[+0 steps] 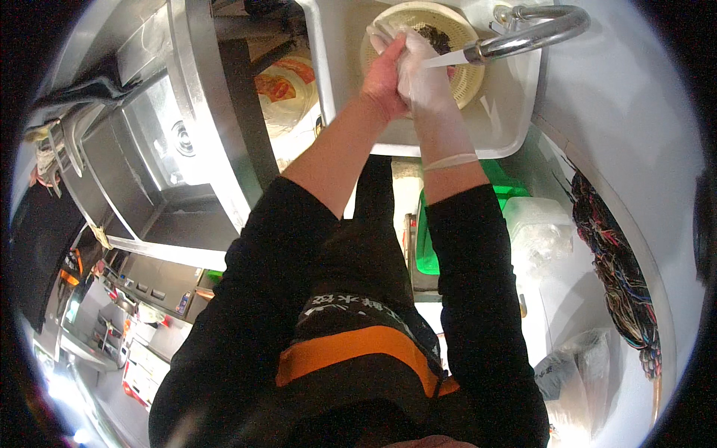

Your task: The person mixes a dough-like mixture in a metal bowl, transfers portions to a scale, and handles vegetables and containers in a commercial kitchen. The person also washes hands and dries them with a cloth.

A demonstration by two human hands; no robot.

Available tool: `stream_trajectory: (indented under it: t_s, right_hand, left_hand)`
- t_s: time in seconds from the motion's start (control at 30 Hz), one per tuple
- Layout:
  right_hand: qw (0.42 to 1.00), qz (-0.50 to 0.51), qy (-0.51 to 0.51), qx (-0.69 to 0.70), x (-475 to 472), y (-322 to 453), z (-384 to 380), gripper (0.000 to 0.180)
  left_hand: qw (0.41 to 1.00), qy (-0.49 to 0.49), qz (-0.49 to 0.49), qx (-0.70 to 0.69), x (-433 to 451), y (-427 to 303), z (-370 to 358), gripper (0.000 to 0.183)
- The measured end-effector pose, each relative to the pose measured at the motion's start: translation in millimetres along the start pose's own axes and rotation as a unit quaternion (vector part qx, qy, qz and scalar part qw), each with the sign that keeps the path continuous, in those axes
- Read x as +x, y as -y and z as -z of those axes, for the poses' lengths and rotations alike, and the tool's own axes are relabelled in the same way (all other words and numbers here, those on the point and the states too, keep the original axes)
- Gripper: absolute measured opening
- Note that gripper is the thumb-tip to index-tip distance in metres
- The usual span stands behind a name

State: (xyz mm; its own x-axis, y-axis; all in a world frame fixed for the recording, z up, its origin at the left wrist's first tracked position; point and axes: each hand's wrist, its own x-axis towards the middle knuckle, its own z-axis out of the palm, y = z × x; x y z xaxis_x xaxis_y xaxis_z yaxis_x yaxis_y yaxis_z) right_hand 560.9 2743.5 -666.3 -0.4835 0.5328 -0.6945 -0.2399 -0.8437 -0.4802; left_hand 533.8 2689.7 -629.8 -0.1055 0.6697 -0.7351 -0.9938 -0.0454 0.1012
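My bare left hand (385,81) clasps my right hand (417,70), which wears a clear, wet plastic glove reaching up the forearm. Water (446,59) runs from the curved metal faucet (532,45) onto the gloved hand. Beneath both hands, a round cream plastic strainer basket (475,84) sits in the white sink (501,131). Dark, leafy-looking matter (436,38) lies in the basket, partly hidden by the gloved hand. The fingers of my right hand are blurred beneath the glove, so whether they hold anything is unclear.
To the left stands a stainless steel sink unit (221,168) with a drain (184,138). Below the white sink are a green plastic bin (428,246) and a clear plastic bag (538,241). Bundled cables (610,269) hang along the right wall.
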Motion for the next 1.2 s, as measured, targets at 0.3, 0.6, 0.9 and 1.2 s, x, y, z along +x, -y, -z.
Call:
stream_trajectory:
  t_s: [0.3, 0.6, 0.9, 1.2]
  right_hand:
    - [0.830, 0.258, -0.058, -0.491, 25.2, 25.2, -5.4, 0.029]
    - [0.831, 0.185, 0.024, -0.524, 4.7, 35.8, -8.6, 0.033]
    - [0.992, 0.050, -0.011, -0.112, -50.4, 26.3, -5.0, 0.042]
    - [0.997, -0.012, 0.075, 0.006, -55.8, 14.5, 29.1, 0.045]
  left_hand:
    - [0.997, -0.027, 0.016, -0.067, -0.7, 12.9, -16.4, 0.059]
    - [0.995, -0.065, -0.034, 0.069, -20.3, 23.4, -29.5, 0.052]
    - [0.984, -0.018, -0.129, 0.123, -10.0, 16.0, -7.6, 0.041]
    - [0.844, 0.054, -0.243, 0.475, -5.8, 14.2, 5.0, 0.052]
